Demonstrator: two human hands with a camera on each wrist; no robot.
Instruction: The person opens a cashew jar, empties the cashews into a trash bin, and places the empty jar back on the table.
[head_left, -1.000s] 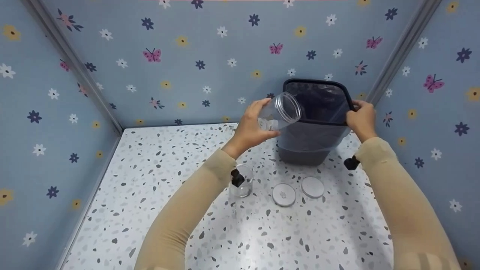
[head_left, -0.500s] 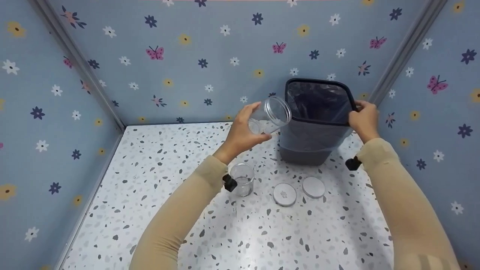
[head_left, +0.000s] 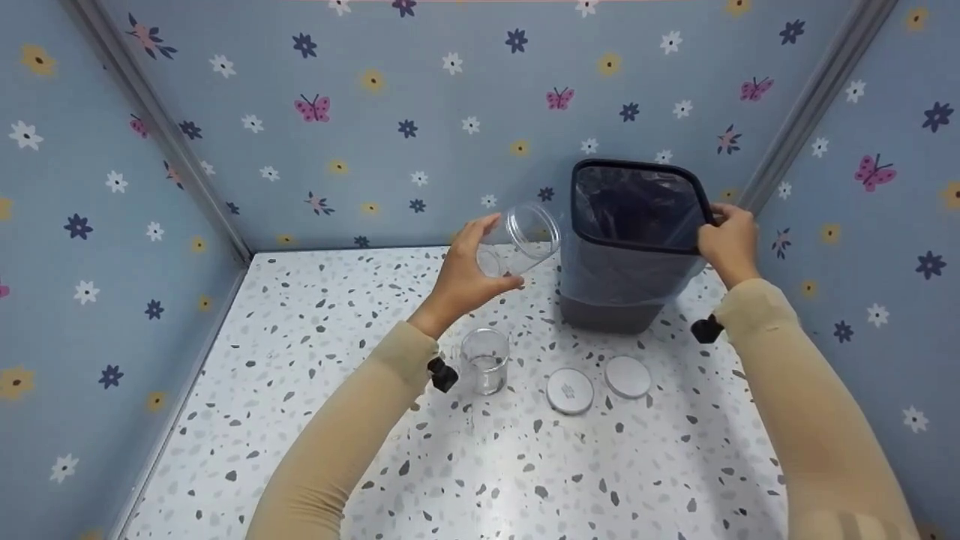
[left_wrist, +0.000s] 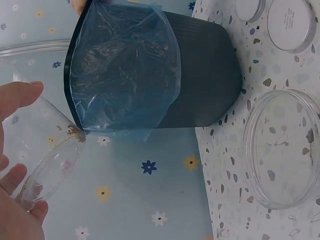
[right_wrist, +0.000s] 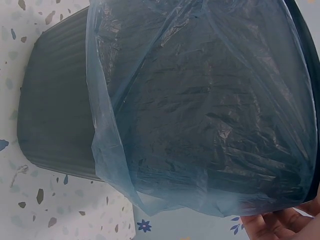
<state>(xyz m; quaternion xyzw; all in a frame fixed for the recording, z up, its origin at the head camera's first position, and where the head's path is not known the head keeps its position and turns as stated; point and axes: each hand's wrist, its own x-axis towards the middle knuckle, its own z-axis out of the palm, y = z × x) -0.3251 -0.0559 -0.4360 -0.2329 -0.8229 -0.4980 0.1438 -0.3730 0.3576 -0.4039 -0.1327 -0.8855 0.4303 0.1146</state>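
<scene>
My left hand point(head_left: 465, 274) grips a clear plastic jar point(head_left: 517, 244), tilted with its open mouth up and toward the right, just left of the trash can. Brown crumbs point(left_wrist: 75, 133) cling inside the jar near its base in the left wrist view. With my right hand point(head_left: 729, 238) I hold the right side of the black rim on the grey trash can point(head_left: 607, 315). A thin bluish bag point(right_wrist: 200, 125) lines the can and folds over its outside. Below my left hand a second clear jar point(head_left: 485, 360) stands upright without a lid.
Two round white lids, a nearer one point(head_left: 570, 391) and one to its right point(head_left: 628, 376), lie on the speckled table point(head_left: 345, 300) in front of the can. A flower-patterned wall point(head_left: 420, 90) rises behind, with side walls left and right.
My left hand has drawn the tilted jar left and slightly down, away from the can's opening. My right hand stays on the rim.
</scene>
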